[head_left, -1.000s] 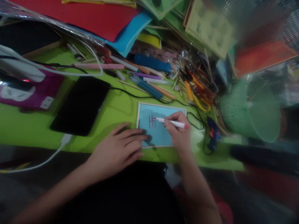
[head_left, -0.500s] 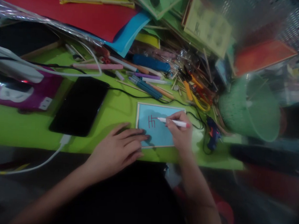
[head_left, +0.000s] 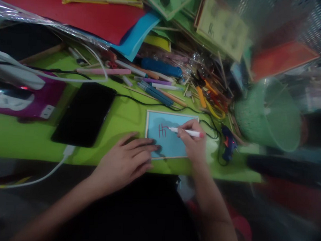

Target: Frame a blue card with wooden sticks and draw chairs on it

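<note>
While the right hand (head_left: 195,142) grips a white pen (head_left: 192,133), its tip by the red marks (head_left: 162,131) on the blue card (head_left: 172,147), the left hand (head_left: 127,155) rests with fingers loosely spread over the card's left edge, grasping nothing. The card lies near the table's (head_left: 127,121) front edge. I'd fear a smear if a finger dragged through wet ink, or a crooked stroke if the card slipped. The green bucket (head_left: 247,127) seems to hold 1 thin stick (head_left: 278,93); blur hides anything else.
</note>
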The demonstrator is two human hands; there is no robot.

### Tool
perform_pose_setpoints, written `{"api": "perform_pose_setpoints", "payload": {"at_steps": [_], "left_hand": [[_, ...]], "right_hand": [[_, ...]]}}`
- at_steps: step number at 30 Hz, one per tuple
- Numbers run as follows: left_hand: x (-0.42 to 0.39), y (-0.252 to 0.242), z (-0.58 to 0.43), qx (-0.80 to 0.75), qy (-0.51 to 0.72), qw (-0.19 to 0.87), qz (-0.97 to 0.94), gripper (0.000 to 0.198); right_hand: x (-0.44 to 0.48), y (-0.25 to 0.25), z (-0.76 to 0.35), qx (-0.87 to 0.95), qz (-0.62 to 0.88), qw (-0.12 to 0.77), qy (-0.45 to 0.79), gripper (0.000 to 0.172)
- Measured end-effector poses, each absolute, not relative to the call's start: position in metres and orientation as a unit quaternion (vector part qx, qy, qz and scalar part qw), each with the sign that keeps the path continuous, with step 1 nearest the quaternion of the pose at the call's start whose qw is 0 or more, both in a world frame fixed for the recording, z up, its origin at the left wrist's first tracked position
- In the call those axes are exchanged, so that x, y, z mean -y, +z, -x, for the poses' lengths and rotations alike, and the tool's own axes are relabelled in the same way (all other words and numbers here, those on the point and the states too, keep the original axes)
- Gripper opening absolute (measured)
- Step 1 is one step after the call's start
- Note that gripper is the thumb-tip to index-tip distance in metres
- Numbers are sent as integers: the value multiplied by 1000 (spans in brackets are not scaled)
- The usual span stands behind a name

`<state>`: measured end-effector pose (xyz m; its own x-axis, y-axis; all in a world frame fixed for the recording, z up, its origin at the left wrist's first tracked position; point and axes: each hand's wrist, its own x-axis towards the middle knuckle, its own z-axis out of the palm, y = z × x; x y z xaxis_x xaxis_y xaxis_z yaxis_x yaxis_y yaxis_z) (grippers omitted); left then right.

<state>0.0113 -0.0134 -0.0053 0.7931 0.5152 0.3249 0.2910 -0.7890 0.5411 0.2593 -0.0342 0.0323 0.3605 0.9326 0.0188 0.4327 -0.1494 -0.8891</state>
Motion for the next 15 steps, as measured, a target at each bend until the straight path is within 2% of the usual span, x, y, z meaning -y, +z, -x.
{"api": "perform_pose_setpoints", "payload": {"at_steps": [15], "left_hand": [[13,-4,-11,-224,239,245,-912,25]], "right_hand": [[39,25,-263,449,690,459,333,11]]}}
